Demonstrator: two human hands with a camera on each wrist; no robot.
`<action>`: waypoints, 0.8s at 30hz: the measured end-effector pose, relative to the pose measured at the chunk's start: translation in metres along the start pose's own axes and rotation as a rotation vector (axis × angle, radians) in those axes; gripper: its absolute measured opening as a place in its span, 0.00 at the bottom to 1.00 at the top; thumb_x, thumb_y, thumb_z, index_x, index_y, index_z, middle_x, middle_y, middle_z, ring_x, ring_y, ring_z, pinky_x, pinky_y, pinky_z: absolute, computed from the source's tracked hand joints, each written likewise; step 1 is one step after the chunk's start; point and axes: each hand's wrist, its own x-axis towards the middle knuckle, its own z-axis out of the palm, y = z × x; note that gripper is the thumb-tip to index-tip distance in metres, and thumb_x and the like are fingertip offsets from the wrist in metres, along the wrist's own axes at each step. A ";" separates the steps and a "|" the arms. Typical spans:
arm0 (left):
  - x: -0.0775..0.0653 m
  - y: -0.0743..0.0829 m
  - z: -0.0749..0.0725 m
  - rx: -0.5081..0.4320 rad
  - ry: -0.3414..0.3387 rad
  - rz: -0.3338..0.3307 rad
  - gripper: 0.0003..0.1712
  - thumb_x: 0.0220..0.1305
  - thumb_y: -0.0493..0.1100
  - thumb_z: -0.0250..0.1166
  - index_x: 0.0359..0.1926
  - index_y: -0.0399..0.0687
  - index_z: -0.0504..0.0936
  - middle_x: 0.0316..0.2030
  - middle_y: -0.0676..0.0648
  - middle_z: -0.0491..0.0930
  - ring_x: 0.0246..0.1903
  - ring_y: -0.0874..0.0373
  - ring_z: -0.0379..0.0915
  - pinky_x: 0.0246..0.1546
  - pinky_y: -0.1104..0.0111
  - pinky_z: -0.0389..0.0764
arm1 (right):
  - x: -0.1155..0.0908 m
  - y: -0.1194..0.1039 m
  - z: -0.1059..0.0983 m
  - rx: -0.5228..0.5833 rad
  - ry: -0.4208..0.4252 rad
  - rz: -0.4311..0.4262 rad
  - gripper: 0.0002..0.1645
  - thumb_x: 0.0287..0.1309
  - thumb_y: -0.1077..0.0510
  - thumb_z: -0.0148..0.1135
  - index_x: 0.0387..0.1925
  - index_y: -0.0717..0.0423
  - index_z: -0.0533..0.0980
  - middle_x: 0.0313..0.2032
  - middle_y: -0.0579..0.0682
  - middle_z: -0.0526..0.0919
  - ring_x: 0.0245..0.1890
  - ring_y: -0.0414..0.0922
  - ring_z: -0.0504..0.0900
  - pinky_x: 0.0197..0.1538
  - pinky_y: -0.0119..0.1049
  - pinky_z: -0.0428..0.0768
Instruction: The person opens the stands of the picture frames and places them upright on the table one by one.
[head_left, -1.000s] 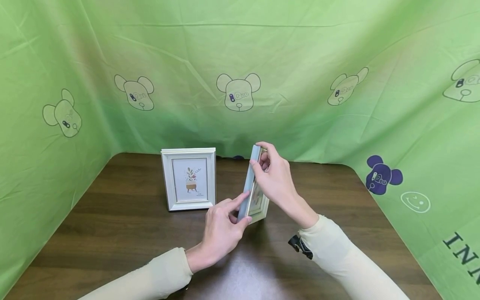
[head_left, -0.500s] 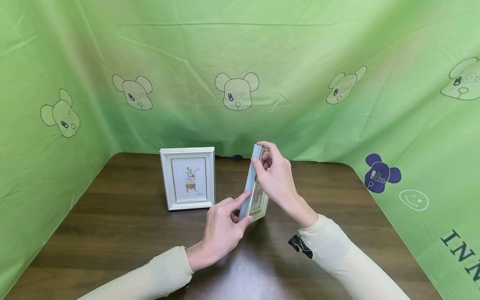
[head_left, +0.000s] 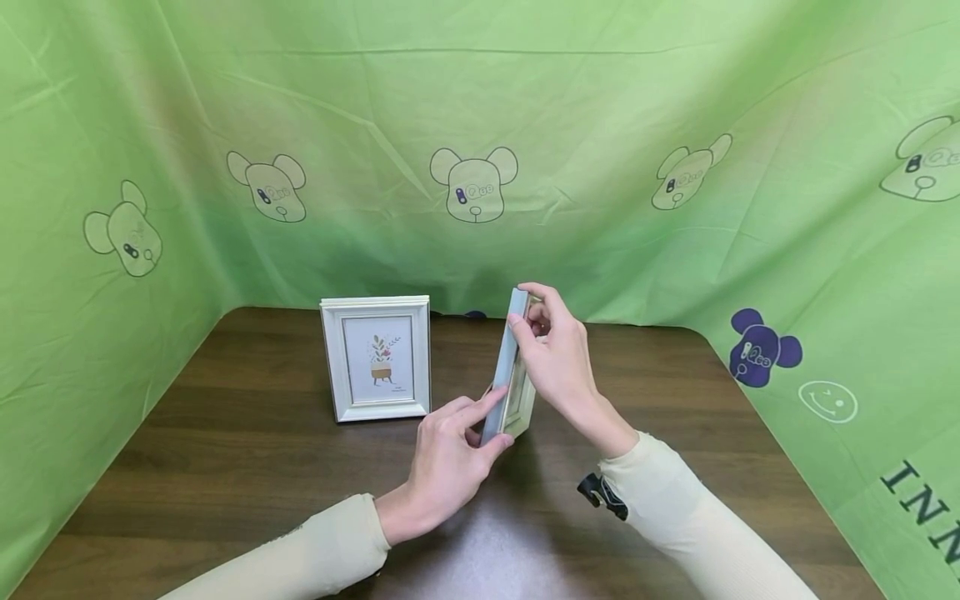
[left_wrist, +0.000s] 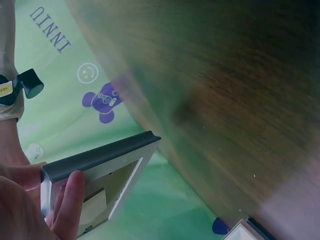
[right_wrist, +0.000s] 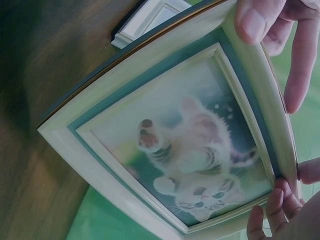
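Observation:
A picture frame point(head_left: 502, 367) with a cream front and a blue-grey outer edge stands nearly edge-on to the head view, held by both hands. My left hand point(head_left: 446, 462) grips its lower near end between thumb and fingers. Higher up, my right hand point(head_left: 555, 354) pinches the upper end, thumb along the edge and fingers round the top. In the right wrist view the front of the held picture frame point(right_wrist: 230, 95) shows a kitten picture. Its back, with a pale flap point(left_wrist: 94, 207), faces the left wrist view. A second white picture frame point(head_left: 386, 411) with a potted-plant print stands left of the hands.
A brown wood-grain table point(head_left: 225, 467) lies beneath. Green cloth point(head_left: 360, 183) printed with bear heads hangs behind it and along both sides. A black buckle point(head_left: 602, 496) sticks out from the right cuff.
The held picture frame has shifted slightly right with both hands and turned a little, so less of its picture shows. The standing frame stays in its place.

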 end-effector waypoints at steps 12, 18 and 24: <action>-0.001 0.002 0.000 -0.012 -0.011 -0.033 0.33 0.44 0.39 0.78 0.55 0.62 0.81 0.31 0.60 0.78 0.21 0.73 0.74 0.26 0.78 0.76 | -0.001 -0.001 -0.003 0.020 0.021 0.003 0.20 0.61 0.58 0.61 0.55 0.47 0.72 0.26 0.45 0.75 0.27 0.40 0.73 0.28 0.32 0.71; -0.001 0.004 0.000 -0.044 -0.013 -0.050 0.28 0.45 0.38 0.77 0.51 0.58 0.84 0.35 0.61 0.81 0.23 0.72 0.76 0.28 0.78 0.78 | -0.001 -0.001 -0.005 0.028 0.039 -0.005 0.20 0.61 0.58 0.60 0.55 0.49 0.72 0.26 0.46 0.74 0.25 0.41 0.71 0.28 0.32 0.69; 0.000 0.007 -0.002 -0.070 -0.033 -0.047 0.26 0.46 0.37 0.76 0.49 0.59 0.84 0.36 0.61 0.82 0.22 0.71 0.76 0.27 0.78 0.78 | -0.003 0.001 -0.006 0.046 0.041 -0.015 0.19 0.62 0.58 0.59 0.55 0.49 0.73 0.26 0.48 0.74 0.26 0.43 0.71 0.29 0.32 0.69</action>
